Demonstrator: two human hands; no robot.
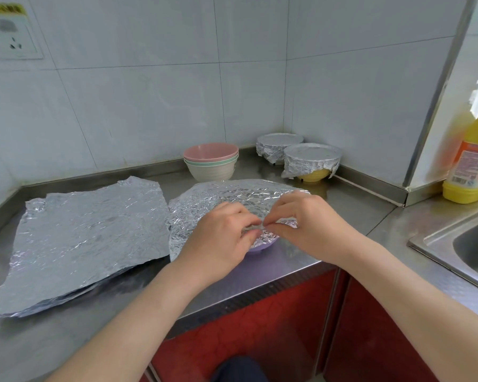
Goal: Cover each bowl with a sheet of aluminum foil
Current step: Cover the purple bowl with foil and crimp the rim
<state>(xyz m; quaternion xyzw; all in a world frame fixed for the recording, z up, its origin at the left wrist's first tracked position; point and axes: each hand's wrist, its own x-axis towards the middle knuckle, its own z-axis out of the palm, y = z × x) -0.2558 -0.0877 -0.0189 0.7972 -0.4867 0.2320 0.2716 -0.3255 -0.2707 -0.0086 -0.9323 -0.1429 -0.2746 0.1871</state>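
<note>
Purple bowl (260, 248) mostly under foil (232, 194)

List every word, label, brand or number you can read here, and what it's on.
No text is legible.
Orange label on the yellow bottle: small print, too blurred to read.
Yellow sticker above the wall socket: dark characters, too blurred to read.

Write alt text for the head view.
The left hand and right hand pinch a foil sheet over a purple bowl at the counter edge. Two foil-covered bowls sit in the back corner, a stack of uncovered bowls beside them, spare foil sheets at left.
</note>
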